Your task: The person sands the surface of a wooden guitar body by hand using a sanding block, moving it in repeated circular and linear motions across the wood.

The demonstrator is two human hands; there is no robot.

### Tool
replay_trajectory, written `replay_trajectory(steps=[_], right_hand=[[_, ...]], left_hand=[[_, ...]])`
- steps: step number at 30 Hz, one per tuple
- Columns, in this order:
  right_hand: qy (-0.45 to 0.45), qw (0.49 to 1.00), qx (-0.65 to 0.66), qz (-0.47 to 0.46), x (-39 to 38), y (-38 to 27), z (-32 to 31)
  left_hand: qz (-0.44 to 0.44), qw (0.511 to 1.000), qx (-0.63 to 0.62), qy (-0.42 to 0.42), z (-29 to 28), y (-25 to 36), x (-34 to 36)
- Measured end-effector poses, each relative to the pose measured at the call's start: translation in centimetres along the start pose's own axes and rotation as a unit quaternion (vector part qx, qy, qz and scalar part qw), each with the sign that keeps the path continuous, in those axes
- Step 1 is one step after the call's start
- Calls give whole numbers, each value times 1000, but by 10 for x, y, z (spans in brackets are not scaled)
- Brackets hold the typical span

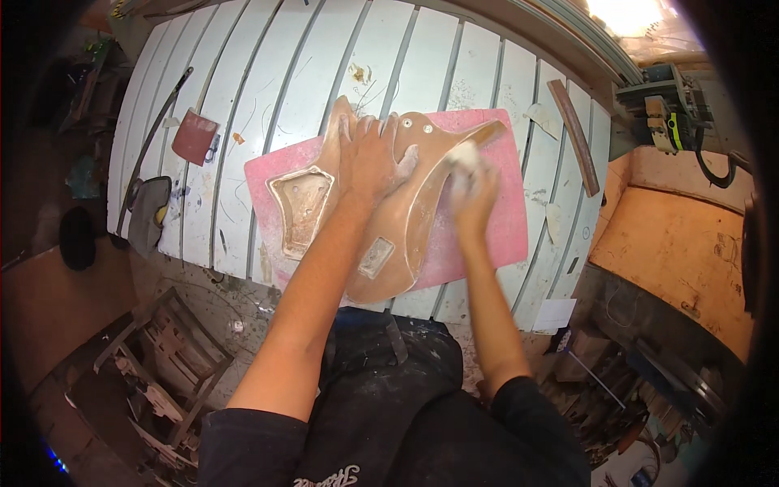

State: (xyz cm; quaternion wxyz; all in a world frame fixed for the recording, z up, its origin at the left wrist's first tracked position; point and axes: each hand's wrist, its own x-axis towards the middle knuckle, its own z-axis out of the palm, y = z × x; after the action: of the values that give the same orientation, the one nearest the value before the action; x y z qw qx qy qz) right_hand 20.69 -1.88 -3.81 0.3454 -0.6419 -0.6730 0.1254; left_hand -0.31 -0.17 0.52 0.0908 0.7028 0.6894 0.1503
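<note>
A brown wooden guitar body (pixel 406 203) lies flat on a pink sheet (pixel 501 219) in the middle of the slatted table. It has a large routed cavity at its left, a smaller rectangular one near me, and pale dust along its edges. My left hand (pixel 369 158) rests on its upper part, fingers spread and pressed down, holding nothing. Dust whitens my fingertips. At the right curved edge, my right hand (pixel 473 187) is closed round a small whitish pad (pixel 464 156) against the wood; motion blurs the hand, and the pad is mostly covered by it.
On the white slatted table (pixel 479 69) lie a reddish-brown sandpaper piece (pixel 195 138) and a long dark strip (pixel 162 114) at left. A curved wooden strip (pixel 573 138) and a white paper (pixel 555 314) are at right. An orange-brown board (pixel 677 260) stands beyond the right edge.
</note>
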Motion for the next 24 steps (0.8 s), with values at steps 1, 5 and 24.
replay_trajectory(steps=[1, 5, 24], right_hand=[[21, 998, -39, 39, 28, 21, -4], [66, 992, -47, 97, 78, 56, -8], [-27, 999, 38, 0, -23, -5, -3]], left_hand=[[4, 1000, -9, 2, 0, 3, 3], [4, 1000, -23, 1, 1, 8, 6], [-17, 1000, 2, -26, -2, 1, 1]])
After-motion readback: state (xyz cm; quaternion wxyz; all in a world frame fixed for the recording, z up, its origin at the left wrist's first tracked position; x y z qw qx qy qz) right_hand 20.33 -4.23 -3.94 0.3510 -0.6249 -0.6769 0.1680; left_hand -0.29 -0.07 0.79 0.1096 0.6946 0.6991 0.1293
